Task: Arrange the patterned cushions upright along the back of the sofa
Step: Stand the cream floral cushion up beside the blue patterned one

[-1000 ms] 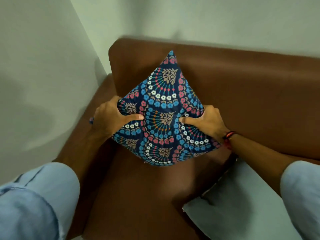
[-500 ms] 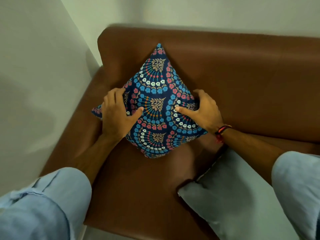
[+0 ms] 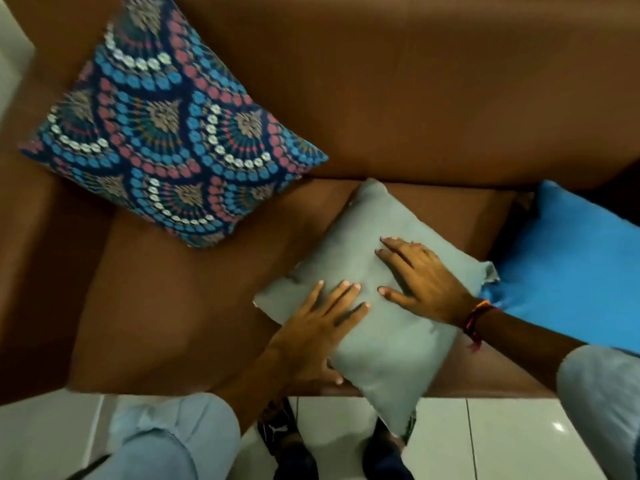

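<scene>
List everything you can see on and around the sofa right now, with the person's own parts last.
patterned cushion: 1, navy with blue, pink and white fans, propped on a corner against the sofa's back at its left end
grey cushion: 1, flat on the seat, one corner overhanging the front edge
blue cushion: 1, bright blue, on the seat at right, partly out of frame
sofa: 1, brown
floor: white glossy tiles, in front of the sofa
shoes: 2, dark, on the floor
thread bracelet: 1, red, right wrist
sleeves: 2, light blue
left hand: flat on the grey cushion
right hand: flat on the grey cushion
</scene>
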